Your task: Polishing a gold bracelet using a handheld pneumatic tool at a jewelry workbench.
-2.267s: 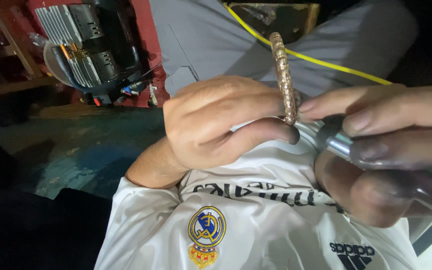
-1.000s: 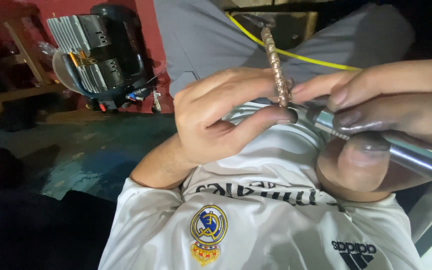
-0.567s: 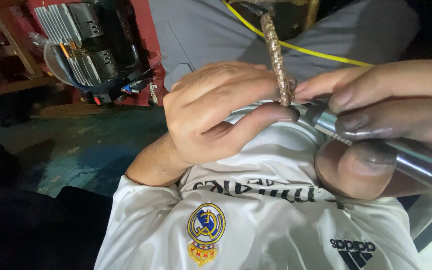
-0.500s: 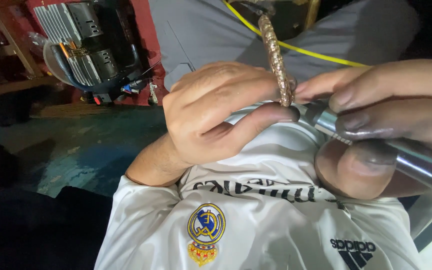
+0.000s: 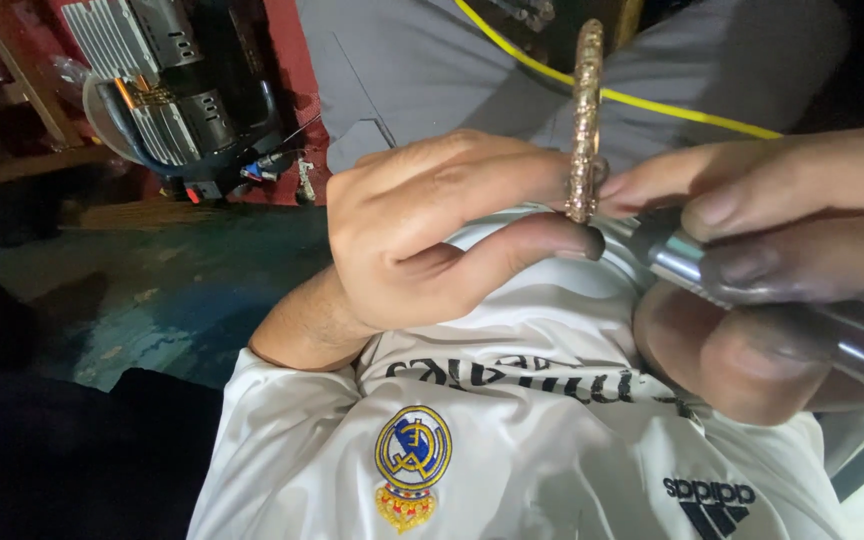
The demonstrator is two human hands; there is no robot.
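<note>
Bangle [image 5: 585, 110] pinched upright in left hand [image 5: 422, 235]; right hand [image 5: 782, 270] grips metal tool [image 5: 712, 265] touching it.

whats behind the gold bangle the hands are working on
Behind the gold bangle lie grey trousers crossed by a yellow cord. The left hand pinches its lower edge, and the right hand presses a metal tool against it. The fingers hide the contact point.

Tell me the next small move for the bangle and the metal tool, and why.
Probably turn the gold bangle slightly in the left hand. Its lower edge is pinched there, edge-on to the camera, and the silver handpiece in the right hand meets it at that one spot, so turning would bring a fresh stretch to the tip.
</note>
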